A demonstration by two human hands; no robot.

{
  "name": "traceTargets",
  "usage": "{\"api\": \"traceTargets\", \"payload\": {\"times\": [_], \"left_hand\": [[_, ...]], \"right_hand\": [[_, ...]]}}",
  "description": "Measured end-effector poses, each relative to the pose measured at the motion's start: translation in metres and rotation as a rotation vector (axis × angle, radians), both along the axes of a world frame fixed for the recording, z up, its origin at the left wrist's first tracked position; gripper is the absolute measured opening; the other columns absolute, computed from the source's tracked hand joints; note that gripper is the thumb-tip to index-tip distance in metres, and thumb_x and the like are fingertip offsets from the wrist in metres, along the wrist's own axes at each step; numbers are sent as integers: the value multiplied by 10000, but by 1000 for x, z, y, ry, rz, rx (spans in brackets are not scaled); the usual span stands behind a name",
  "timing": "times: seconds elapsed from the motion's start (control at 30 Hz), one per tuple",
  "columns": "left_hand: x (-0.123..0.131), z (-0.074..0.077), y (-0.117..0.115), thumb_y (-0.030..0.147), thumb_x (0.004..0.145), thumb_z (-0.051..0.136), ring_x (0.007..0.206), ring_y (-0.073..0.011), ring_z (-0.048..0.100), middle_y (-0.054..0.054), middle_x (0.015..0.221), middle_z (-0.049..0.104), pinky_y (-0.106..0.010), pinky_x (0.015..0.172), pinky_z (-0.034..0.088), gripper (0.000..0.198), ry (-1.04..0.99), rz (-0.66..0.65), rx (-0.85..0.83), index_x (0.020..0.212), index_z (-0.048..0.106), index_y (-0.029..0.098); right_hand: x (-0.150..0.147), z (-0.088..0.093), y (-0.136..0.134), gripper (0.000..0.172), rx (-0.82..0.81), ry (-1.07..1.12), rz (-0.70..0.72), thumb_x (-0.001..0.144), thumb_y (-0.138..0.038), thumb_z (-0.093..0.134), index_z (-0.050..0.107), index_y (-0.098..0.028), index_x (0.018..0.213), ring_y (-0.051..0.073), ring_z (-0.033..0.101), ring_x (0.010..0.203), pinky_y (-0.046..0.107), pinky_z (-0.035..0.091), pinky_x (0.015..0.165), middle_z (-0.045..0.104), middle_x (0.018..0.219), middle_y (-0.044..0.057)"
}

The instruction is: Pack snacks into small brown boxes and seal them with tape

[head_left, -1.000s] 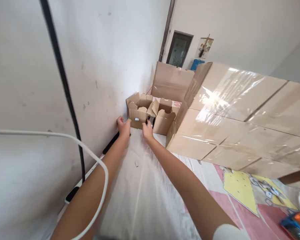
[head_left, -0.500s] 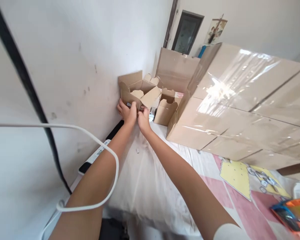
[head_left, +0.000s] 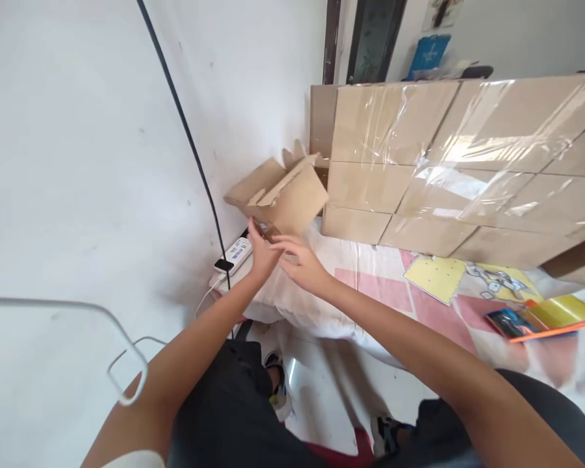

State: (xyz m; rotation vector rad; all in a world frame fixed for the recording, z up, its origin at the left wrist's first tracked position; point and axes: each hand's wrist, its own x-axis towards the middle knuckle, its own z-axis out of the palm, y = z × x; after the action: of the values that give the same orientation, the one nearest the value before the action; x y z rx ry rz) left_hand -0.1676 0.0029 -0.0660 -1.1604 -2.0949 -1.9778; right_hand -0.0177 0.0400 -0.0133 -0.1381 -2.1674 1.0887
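Observation:
A small brown cardboard box (head_left: 299,198) with raised flaps tilts against the white wall at the bed's far corner. My left hand (head_left: 263,255) grips its near lower end, beside a small pale label on the dark underside. My right hand (head_left: 303,265) is close by on the right, fingers stretched out and slightly apart, their tips at the box's lower edge near my left hand. The inside of the box is hidden by its flaps.
Taped cardboard cartons (head_left: 394,175) form a wall on the right. A white power strip (head_left: 238,251) with a black plug lies left of my hands. A black cable (head_left: 190,136) and a white cable (head_left: 88,304) hang nearby. An orange-edged packet (head_left: 541,318) lies on the patterned bedsheet (head_left: 370,286).
The box has been tipped up and pulled nearer, showing its side. My right hand has gone from gripping to outstretched fingers. The view has shifted, bringing my legs and the floor into sight.

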Motion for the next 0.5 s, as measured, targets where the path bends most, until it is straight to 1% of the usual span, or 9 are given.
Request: {"api": "traceTargets", "payload": {"times": [0.03,0.07,0.13,0.2,0.23,0.33,0.4,0.43,0.5], "left_hand": [[14,0,-6,299,656,846,1288,-290,549,-194,1471,414,-468,1081,492,1193,-29,-52,-7,1586,100,253],[27,-1,-14,326,643,856,1282,-290,557,-186,1471,416,-455,1036,526,1223,-77,-125,-13,1589,83,277],[49,-2,-31,394,616,874,1329,-302,530,-180,1531,356,-423,958,573,1301,-192,-325,-47,1592,16,336],[64,-4,-47,442,619,876,1424,-318,448,-169,1613,259,-419,965,574,1344,-234,-558,-102,1592,-50,382],[70,-5,-53,461,630,872,1463,-321,403,-159,1640,232,-429,999,559,1347,-200,-644,-124,1594,-65,392],[73,-5,-60,503,666,847,1491,-329,376,-147,1656,272,-458,1105,483,1302,-15,-758,-194,1623,-23,353],[62,-5,-56,515,648,856,1466,-343,418,-149,1633,344,-451,1128,462,1255,137,-672,-396,1633,105,315],[53,-5,-54,519,632,866,1464,-350,419,-138,1621,377,-447,1142,447,1210,214,-550,-558,1620,200,314],[30,-7,-50,523,647,855,1506,-387,340,-144,1619,388,-489,1199,365,1081,321,-201,-863,1574,351,289]], "right_hand": [[28,0,-3,307,-3,32,-29,840,-166,528,681,-249,1094,230,570,1268,475,420,1154,616,1295,78],[57,0,-2,263,15,76,-131,860,-197,539,670,-259,1079,225,593,1218,473,443,1130,632,1232,75],[115,-2,14,250,66,155,-498,831,-318,652,637,-265,1075,257,570,1222,512,435,1126,597,1211,91],[165,-6,41,603,51,119,-738,665,-432,811,590,-242,1193,330,499,1319,575,422,1120,547,1310,135],[184,-9,54,740,-29,67,-753,599,-477,844,571,-240,1244,352,496,1334,589,440,1099,546,1340,144],[221,-22,77,669,-366,-279,-588,532,-537,857,667,-244,1103,377,626,1196,578,528,1011,677,1196,144],[229,-33,79,553,-527,-439,-591,522,-540,866,712,-249,966,384,686,1087,562,573,954,730,1064,147],[230,-38,78,529,-558,-454,-610,528,-532,872,720,-250,949,381,696,1073,547,585,946,738,1033,150],[227,-45,77,534,-518,-379,-611,582,-504,870,719,-254,1029,357,688,1126,486,583,980,732,1072,168]]}}
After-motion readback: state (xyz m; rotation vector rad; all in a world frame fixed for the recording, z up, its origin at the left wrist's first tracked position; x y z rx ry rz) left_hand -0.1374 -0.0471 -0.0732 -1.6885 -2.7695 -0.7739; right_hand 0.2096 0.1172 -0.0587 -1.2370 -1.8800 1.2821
